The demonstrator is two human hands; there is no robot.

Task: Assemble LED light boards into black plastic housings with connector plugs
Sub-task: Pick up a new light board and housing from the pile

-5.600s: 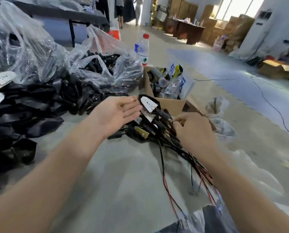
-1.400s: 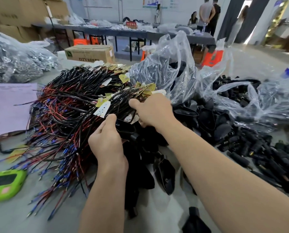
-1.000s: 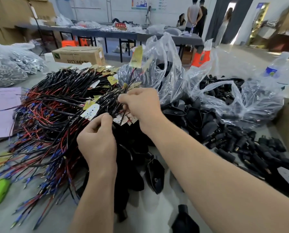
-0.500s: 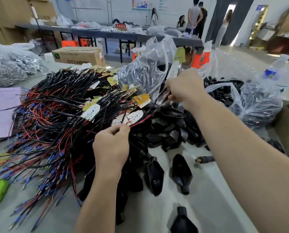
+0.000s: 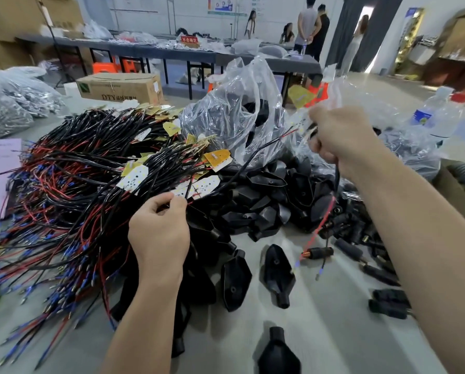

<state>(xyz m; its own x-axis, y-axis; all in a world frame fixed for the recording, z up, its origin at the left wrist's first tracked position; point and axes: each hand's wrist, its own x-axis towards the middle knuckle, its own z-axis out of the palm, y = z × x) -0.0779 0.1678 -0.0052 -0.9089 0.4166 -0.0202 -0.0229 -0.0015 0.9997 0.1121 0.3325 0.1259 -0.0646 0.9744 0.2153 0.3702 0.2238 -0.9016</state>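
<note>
1. Nearest you, a few loose black plastic teardrop housings (image 5: 277, 268) lie on the grey table top (image 5: 334, 319). No wires run out of them, so I judge them still unfilled.
2. Your left hand (image 5: 158, 233) has thumb and forefinger pinched on strands at the near edge of the tangled heap of red-and-black-wired LED boards (image 5: 90, 179), apparently steadying it.
3. Just right of the loose housings, a lone black cylindrical connector plug (image 5: 317, 252) lies on the table, with more plugs further right. None seems to have a wire fitted.
4. Your right hand (image 5: 339, 136) is clenched round the red and black leads (image 5: 319, 225) of one white LED board (image 5: 302, 122), which is blurred. You hold it raised over the pile of black housings (image 5: 266, 201), and the lead tips dangle near the lone plug.
5. My reading is that you are only at the picking-out stage for this unit. Threading the leads through a housing, seating the board and fitting a plug all remain. No finished assembly is in view, and the heap is large.
6. Farther off, a clear plastic bag (image 5: 239, 109) holds more black parts.
</note>
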